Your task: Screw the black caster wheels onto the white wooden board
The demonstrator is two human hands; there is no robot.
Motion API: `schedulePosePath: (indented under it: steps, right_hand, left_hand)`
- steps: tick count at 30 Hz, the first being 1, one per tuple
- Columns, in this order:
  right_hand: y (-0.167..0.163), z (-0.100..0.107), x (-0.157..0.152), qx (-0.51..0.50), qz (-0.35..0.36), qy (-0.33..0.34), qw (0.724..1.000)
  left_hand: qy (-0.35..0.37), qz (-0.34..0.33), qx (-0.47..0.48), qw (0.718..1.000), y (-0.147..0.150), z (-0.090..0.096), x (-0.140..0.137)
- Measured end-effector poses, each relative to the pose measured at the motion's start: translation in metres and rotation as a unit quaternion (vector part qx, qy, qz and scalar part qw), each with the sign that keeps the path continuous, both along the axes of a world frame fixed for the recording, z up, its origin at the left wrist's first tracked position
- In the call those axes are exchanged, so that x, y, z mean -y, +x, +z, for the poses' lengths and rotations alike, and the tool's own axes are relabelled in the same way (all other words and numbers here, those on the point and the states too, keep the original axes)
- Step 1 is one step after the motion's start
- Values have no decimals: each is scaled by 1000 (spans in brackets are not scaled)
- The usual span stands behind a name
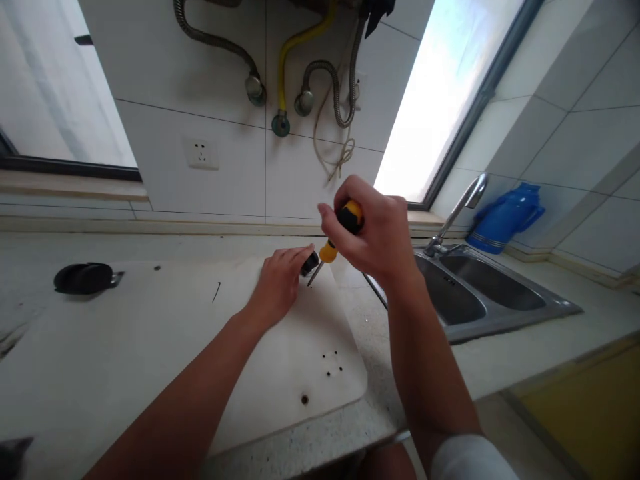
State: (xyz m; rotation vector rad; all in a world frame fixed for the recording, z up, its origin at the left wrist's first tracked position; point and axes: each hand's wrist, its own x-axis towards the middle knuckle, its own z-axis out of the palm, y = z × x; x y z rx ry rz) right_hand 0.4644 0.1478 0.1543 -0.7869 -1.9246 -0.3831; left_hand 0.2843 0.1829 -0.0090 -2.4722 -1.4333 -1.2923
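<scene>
**Screwdriver (329, 252) at far right of white board (280, 373)**

The right hand (377, 227) grips it, pointing down beside a black wheel (309, 263); the left hand (280, 283) clasps that wheel. The board lies on the tabletop (375, 353), left of the sink (500, 325).

One view only, from a camera worn on the person's head, looking forward and down onto a white board (280, 360). It stands close above the work: both forearms (200, 393) enter from the lower edge. The tiled wall (210, 193) faces it across the top, and the double-bowl sink (560, 310) lies farther off, at right.
</scene>
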Motion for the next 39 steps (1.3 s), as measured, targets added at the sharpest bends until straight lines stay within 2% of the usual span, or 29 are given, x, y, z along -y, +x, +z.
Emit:
schedulePosePath:
  steps: [5, 9, 17, 25, 31, 39]
  right_hand:
    - [-11, -16, -12, 46, -34, 46, 997]
    - [-12, -18, -17, 51, -30, 35, 998]
    - [-22, -24, -25, 59, -10, 1, 998]
    - [-21, -21, -19, 77, 14, -16, 997]
    - [-20, -20, -15, 99, 15, -20, 995]
    - [-20, -21, -15, 96, -8, -20, 995]
  left_hand:
    - [-9, -53, 17, 998, 0, 1, -3]
    - [10, -75, 26, 997, -1, 0, -6]
    - [25, -70, 35, 997, 0, -2, -6]
    - [46, -56, 31, 997, 0, -2, -8]
    - [41, -28, 17, 999, 0, -5, -9]
    - [41, -37, 20, 998, 0, -3, -9]
